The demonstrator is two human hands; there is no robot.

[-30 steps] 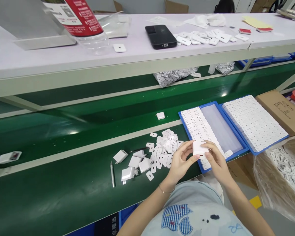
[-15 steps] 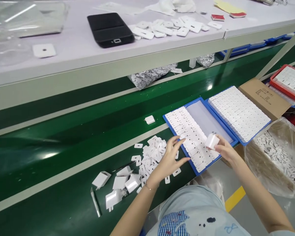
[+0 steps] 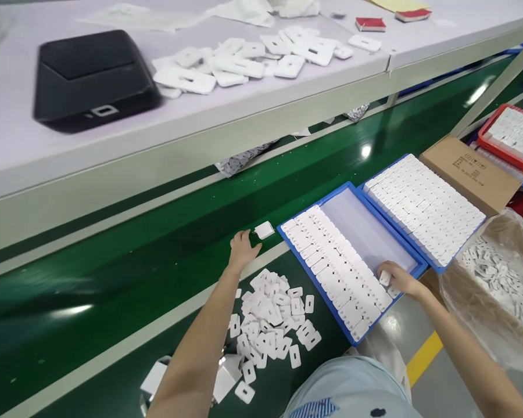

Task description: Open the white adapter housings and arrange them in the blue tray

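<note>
Green conveyor worktop (image 3: 113, 255): left hand (image 3: 243, 248) reached, fingers curled, for a white block (image 3: 264, 230); right hand (image 3: 396, 278) pinched a piece (image 3: 384, 277) into the blue tray (image 3: 326, 191); seating it looked next.

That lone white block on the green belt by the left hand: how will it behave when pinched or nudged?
The white block looks like a small moulded plastic shell, so probably rigid and light. It lies flat and low, so unlikely to roll or tip. The green belt looks glossy, so a nudge from the left hand may slide it rather than lift it.
</note>
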